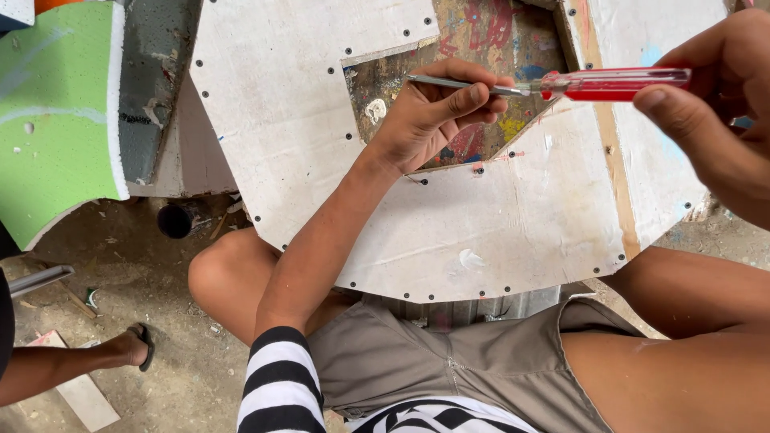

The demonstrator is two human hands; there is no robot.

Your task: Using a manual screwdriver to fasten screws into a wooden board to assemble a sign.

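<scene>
While the left hand (437, 112) curls round the screwdriver (561, 83) shaft, forearm stretched far over the white panel (321, 120). Right hand (714, 104) pinches its red handle.

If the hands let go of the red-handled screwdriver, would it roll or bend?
The screwdriver probably stays stiff: its metal shaft looks straight between left hand and right hand. Its rounded handle might roll on the white board, and the smooth plastic may be slippery.
</scene>
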